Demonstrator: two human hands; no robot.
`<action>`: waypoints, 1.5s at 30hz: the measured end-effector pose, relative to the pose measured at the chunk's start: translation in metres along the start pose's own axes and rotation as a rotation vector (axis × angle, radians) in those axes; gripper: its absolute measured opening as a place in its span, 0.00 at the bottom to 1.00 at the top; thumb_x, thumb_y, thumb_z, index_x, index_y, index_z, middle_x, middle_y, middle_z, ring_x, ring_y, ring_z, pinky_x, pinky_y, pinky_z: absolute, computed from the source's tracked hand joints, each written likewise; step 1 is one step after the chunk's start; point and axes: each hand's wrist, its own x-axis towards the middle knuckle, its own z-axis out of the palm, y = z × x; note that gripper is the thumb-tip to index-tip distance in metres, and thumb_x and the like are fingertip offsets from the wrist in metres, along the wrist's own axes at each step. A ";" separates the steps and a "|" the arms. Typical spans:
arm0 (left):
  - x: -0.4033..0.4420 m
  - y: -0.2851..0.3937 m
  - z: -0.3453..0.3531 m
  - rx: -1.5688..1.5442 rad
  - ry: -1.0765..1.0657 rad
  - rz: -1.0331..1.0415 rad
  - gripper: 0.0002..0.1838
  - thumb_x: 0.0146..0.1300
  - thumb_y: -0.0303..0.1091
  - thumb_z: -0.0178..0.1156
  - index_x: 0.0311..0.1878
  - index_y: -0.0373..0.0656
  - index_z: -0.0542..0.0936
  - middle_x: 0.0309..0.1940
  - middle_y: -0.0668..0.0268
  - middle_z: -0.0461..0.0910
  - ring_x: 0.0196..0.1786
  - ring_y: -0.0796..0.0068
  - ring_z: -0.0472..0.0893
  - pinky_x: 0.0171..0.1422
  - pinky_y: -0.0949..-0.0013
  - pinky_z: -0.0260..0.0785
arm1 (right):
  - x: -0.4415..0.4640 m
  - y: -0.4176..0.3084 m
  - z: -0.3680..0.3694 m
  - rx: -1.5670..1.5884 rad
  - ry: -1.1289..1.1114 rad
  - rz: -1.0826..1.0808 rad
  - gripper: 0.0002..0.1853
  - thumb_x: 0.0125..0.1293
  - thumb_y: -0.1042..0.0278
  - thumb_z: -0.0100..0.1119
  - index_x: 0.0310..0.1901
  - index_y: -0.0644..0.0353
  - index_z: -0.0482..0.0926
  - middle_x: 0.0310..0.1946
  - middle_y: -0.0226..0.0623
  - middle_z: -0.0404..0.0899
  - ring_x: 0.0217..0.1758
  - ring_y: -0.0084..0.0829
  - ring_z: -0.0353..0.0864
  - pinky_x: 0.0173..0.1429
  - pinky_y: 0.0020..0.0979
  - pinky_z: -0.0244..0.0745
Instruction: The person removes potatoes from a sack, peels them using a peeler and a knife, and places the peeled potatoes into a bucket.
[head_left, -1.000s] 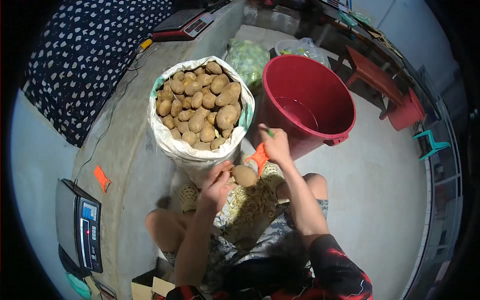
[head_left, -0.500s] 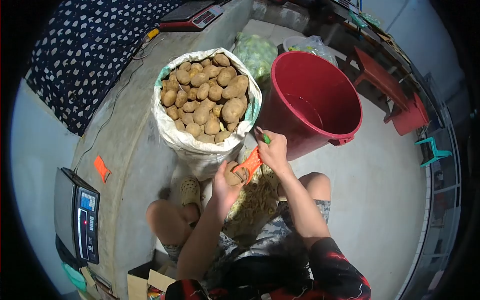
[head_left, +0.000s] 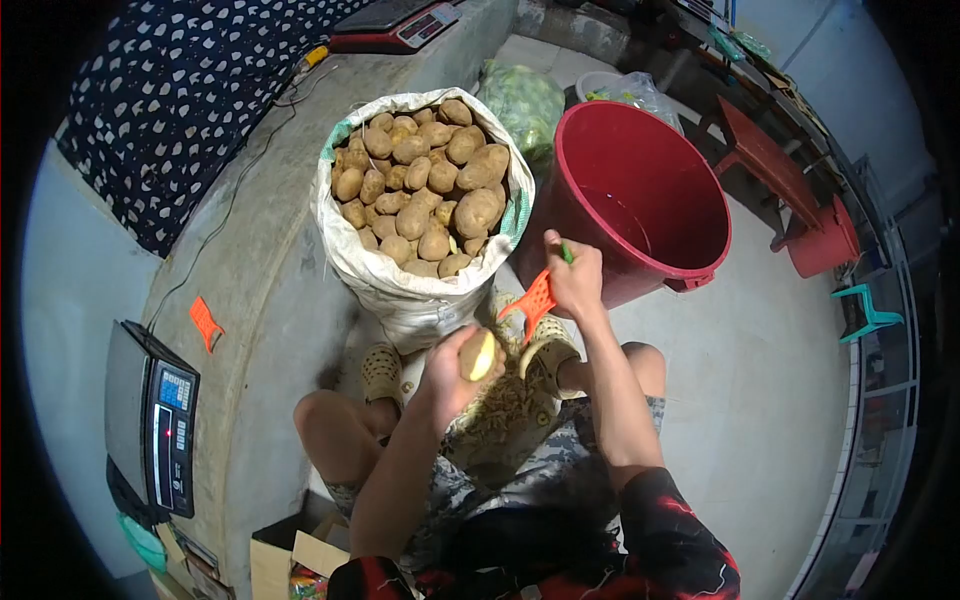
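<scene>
My left hand (head_left: 449, 377) is closed round a potato (head_left: 479, 355) with one pale peeled strip facing up. My right hand (head_left: 577, 280) grips an orange peeler (head_left: 533, 303), its head apart from the potato and to the right of it. A green bit (head_left: 567, 253) shows at the top of that fist; I cannot tell what it belongs to. A curl of peel (head_left: 530, 358) hangs below the peeler. Between my feet, peelings (head_left: 500, 410) cover the floor. Ahead stands an open white sack (head_left: 400, 295) full of unpeeled potatoes (head_left: 412, 190).
A big red bucket (head_left: 640, 190) stands right of the sack, with a bag of green produce (head_left: 522, 100) behind. On the left ledge lie another orange peeler (head_left: 205, 322) and a scale (head_left: 165, 430). An open cardboard box (head_left: 275, 565) is by my left leg.
The peeler has moved off the potato, up and to the right, with a strip of peel coming away. A pale bare stripe now shows on the potato. The view has shifted slightly.
</scene>
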 end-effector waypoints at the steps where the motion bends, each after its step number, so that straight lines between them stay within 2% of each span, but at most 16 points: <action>1: 0.001 0.000 0.002 -0.112 0.015 0.019 0.17 0.76 0.41 0.45 0.52 0.36 0.75 0.42 0.56 0.81 0.45 0.60 0.83 0.50 0.53 0.77 | -0.010 -0.010 0.001 -0.019 -0.030 -0.076 0.16 0.69 0.62 0.58 0.26 0.64 0.82 0.23 0.53 0.79 0.24 0.53 0.79 0.29 0.43 0.71; 5: 0.010 -0.005 0.018 -0.203 0.221 0.130 0.16 0.76 0.40 0.45 0.52 0.37 0.76 0.43 0.58 0.82 0.43 0.63 0.83 0.47 0.55 0.77 | -0.035 -0.034 0.008 -0.253 -0.107 -0.366 0.13 0.68 0.62 0.58 0.29 0.57 0.85 0.25 0.51 0.81 0.27 0.54 0.80 0.32 0.49 0.73; 7: 0.006 -0.007 0.004 -0.099 0.150 0.112 0.16 0.76 0.39 0.45 0.52 0.37 0.76 0.42 0.59 0.82 0.42 0.63 0.83 0.44 0.55 0.77 | -0.022 -0.022 0.007 -0.157 0.002 -0.342 0.19 0.71 0.62 0.57 0.22 0.65 0.74 0.18 0.54 0.71 0.22 0.54 0.74 0.28 0.44 0.68; 9: 0.001 -0.002 0.007 0.066 0.039 0.018 0.16 0.76 0.39 0.45 0.52 0.37 0.76 0.41 0.59 0.83 0.40 0.63 0.83 0.42 0.54 0.77 | -0.004 0.000 0.003 -0.228 0.061 -0.163 0.18 0.70 0.64 0.57 0.24 0.67 0.76 0.18 0.52 0.73 0.17 0.42 0.73 0.28 0.40 0.67; 11: -0.009 0.008 0.027 0.078 0.046 -0.034 0.16 0.76 0.39 0.45 0.52 0.38 0.76 0.40 0.59 0.83 0.39 0.62 0.83 0.44 0.54 0.77 | 0.000 -0.005 -0.006 -0.069 -0.085 0.132 0.16 0.70 0.63 0.56 0.27 0.63 0.82 0.20 0.55 0.75 0.24 0.57 0.77 0.29 0.48 0.69; 13: -0.003 0.005 0.026 -0.212 0.147 -0.041 0.16 0.76 0.39 0.46 0.52 0.38 0.76 0.39 0.58 0.83 0.38 0.62 0.83 0.46 0.55 0.77 | -0.018 -0.023 0.007 0.119 0.055 -0.206 0.17 0.69 0.63 0.58 0.23 0.64 0.78 0.18 0.53 0.75 0.22 0.54 0.77 0.28 0.46 0.69; 15: 0.006 -0.002 0.009 -0.145 0.095 0.037 0.16 0.76 0.39 0.46 0.53 0.35 0.75 0.40 0.55 0.83 0.40 0.60 0.84 0.51 0.54 0.76 | -0.037 -0.046 0.002 -0.193 -0.017 -0.435 0.16 0.66 0.64 0.60 0.22 0.64 0.75 0.18 0.48 0.76 0.23 0.53 0.77 0.30 0.47 0.71; 18: 0.004 -0.004 0.007 -0.022 -0.001 0.062 0.15 0.75 0.37 0.48 0.52 0.34 0.76 0.40 0.54 0.84 0.35 0.61 0.85 0.41 0.58 0.80 | -0.032 -0.038 0.003 -0.249 0.032 -0.534 0.17 0.67 0.64 0.60 0.23 0.64 0.75 0.18 0.50 0.75 0.22 0.53 0.76 0.30 0.48 0.70; 22: -0.011 0.010 0.026 0.115 0.008 -0.027 0.15 0.74 0.36 0.48 0.49 0.34 0.77 0.38 0.55 0.84 0.35 0.62 0.85 0.37 0.59 0.80 | 0.000 0.000 -0.001 -0.067 -0.117 0.098 0.08 0.61 0.71 0.59 0.34 0.63 0.85 0.23 0.55 0.78 0.26 0.54 0.80 0.33 0.43 0.73; 25: 0.005 0.001 0.007 -0.047 0.103 0.016 0.16 0.75 0.38 0.48 0.50 0.35 0.77 0.39 0.56 0.84 0.38 0.63 0.85 0.39 0.57 0.79 | -0.024 -0.023 0.007 0.121 -0.007 -0.178 0.10 0.65 0.68 0.59 0.30 0.65 0.83 0.23 0.54 0.78 0.25 0.53 0.79 0.31 0.43 0.72; 29: -0.005 0.001 0.021 -0.013 0.093 0.038 0.16 0.75 0.39 0.47 0.50 0.36 0.77 0.39 0.56 0.83 0.39 0.63 0.84 0.41 0.56 0.77 | -0.034 -0.042 0.000 -0.252 -0.016 -0.476 0.14 0.66 0.63 0.60 0.26 0.62 0.81 0.23 0.53 0.78 0.26 0.55 0.78 0.31 0.48 0.71; 33: -0.014 0.007 0.022 -0.005 -0.129 -0.087 0.12 0.75 0.36 0.49 0.47 0.37 0.76 0.36 0.54 0.82 0.34 0.57 0.82 0.38 0.55 0.76 | 0.006 0.000 -0.007 -0.151 -0.023 0.136 0.11 0.64 0.65 0.61 0.28 0.62 0.82 0.22 0.55 0.77 0.27 0.57 0.79 0.31 0.46 0.71; 34: -0.010 0.005 0.019 -0.086 -0.059 -0.081 0.13 0.75 0.36 0.48 0.49 0.37 0.77 0.37 0.53 0.83 0.35 0.57 0.83 0.40 0.56 0.76 | 0.001 -0.004 -0.004 -0.005 0.042 0.013 0.16 0.67 0.64 0.60 0.24 0.65 0.77 0.17 0.50 0.69 0.23 0.40 0.67 0.28 0.42 0.65; 36: -0.006 0.006 0.018 -0.109 -0.023 -0.048 0.14 0.75 0.38 0.48 0.47 0.38 0.77 0.37 0.55 0.83 0.38 0.59 0.84 0.42 0.55 0.77 | -0.020 -0.021 0.005 0.108 0.078 -0.197 0.23 0.70 0.62 0.60 0.19 0.67 0.72 0.12 0.47 0.63 0.16 0.28 0.57 0.24 0.40 0.59; 39: -0.004 0.004 0.033 -0.216 0.191 0.024 0.15 0.76 0.39 0.47 0.46 0.39 0.78 0.38 0.58 0.84 0.40 0.63 0.85 0.44 0.55 0.80 | -0.035 -0.037 0.007 -0.092 0.033 -0.478 0.22 0.70 0.61 0.61 0.19 0.66 0.73 0.15 0.51 0.70 0.15 0.46 0.67 0.25 0.43 0.62; 45: 0.006 0.008 0.019 0.142 -0.002 -0.003 0.13 0.75 0.35 0.48 0.47 0.36 0.78 0.35 0.58 0.84 0.33 0.65 0.85 0.35 0.58 0.82 | -0.021 -0.019 0.018 -0.075 -0.164 -0.090 0.22 0.70 0.56 0.57 0.21 0.62 0.78 0.18 0.53 0.74 0.23 0.57 0.74 0.28 0.48 0.67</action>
